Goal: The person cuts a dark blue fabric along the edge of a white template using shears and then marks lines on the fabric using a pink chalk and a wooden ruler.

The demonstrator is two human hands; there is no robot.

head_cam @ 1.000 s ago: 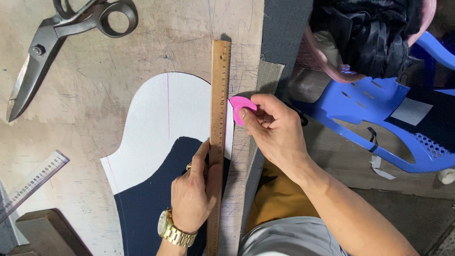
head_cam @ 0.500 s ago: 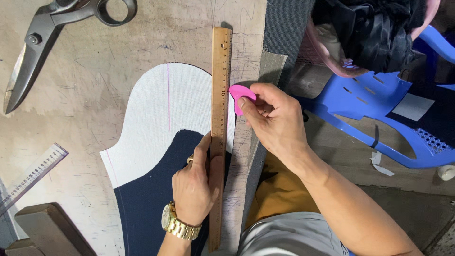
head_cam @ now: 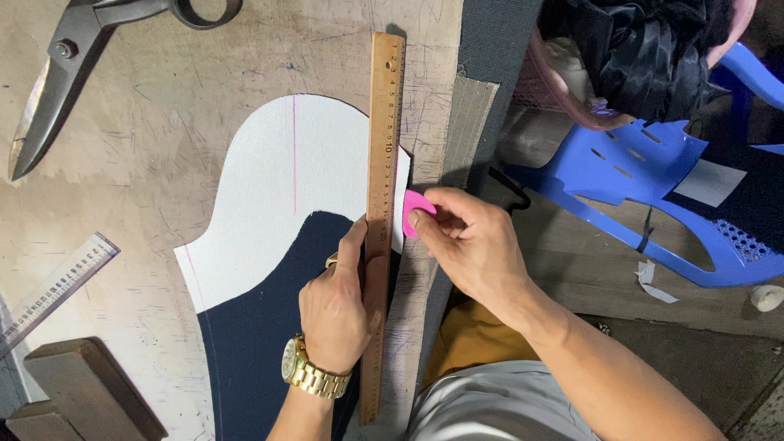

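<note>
Scuffed wood, pale and scratched, makes up the worktable (head_cam: 163,163) under everything I am handling. To my right, off the table edge, stands a blue plastic chair (head_cam: 629,175), and on it sits a pink mesh basket (head_cam: 563,98) holding a heap of black fabric (head_cam: 645,49) that fills it to the rim. On the table lies the white pattern piece (head_cam: 278,188), curved along its top, with a dark navy cloth piece (head_cam: 261,327) lapped over its lower part. Big steel shears (head_cam: 65,82) rest at the far left corner, well apart from my work — a clear plastic ruler (head_cam: 57,290) and a wooden block (head_cam: 90,384) lie nearer, on the left. The long wooden ruler (head_cam: 381,204) runs straight along the right edge of the white piece. My left hand (head_cam: 339,310), gold watch at the wrist, presses flat on the ruler's lower half, fingers spread over it and the navy cloth, not closed around anything. My right hand (head_cam: 469,241) pinches the small pink tailor's chalk (head_cam: 415,214) between thumb and fingertips — its edge touches the ruler's right side, just beside the white piece.
</note>
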